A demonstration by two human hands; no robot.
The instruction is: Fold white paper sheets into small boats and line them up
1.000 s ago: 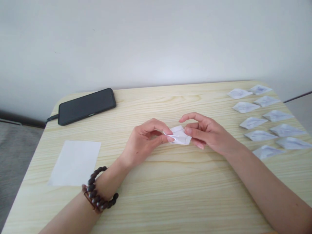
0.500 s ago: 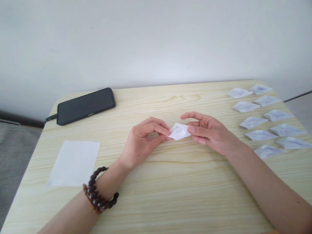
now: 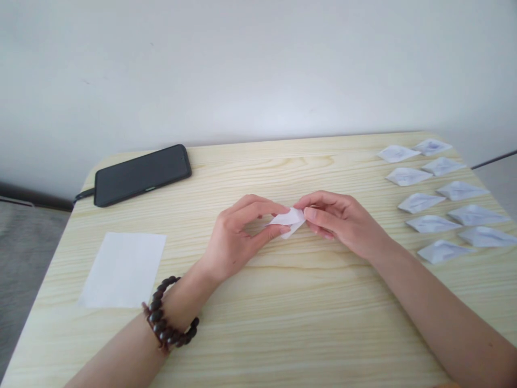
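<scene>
A small piece of folded white paper [image 3: 291, 216] is held between both hands above the middle of the table. My left hand [image 3: 242, 231] grips its left part, with the thumb below and the fingers on the upper edge. At the right corner, my right hand [image 3: 343, 220] pinches it between thumb and index finger, the other fingers curled underneath. My fingertips cover parts of the folds. A dark beaded bracelet [image 3: 161, 323] circles my left wrist.
Several folded paper boats [image 3: 420, 202] lie in two columns along the right side of the wood-grain table [image 3: 250, 334]. A flat white paper sheet [image 3: 121, 269] rests at the left. Behind it lies a black phone [image 3: 141, 175] with a cable, near the white wall [image 3: 258, 70].
My left fingers have slid further along the folded paper, which has turned and tilted. My right index finger has come down from its raised position onto the paper's corner.
</scene>
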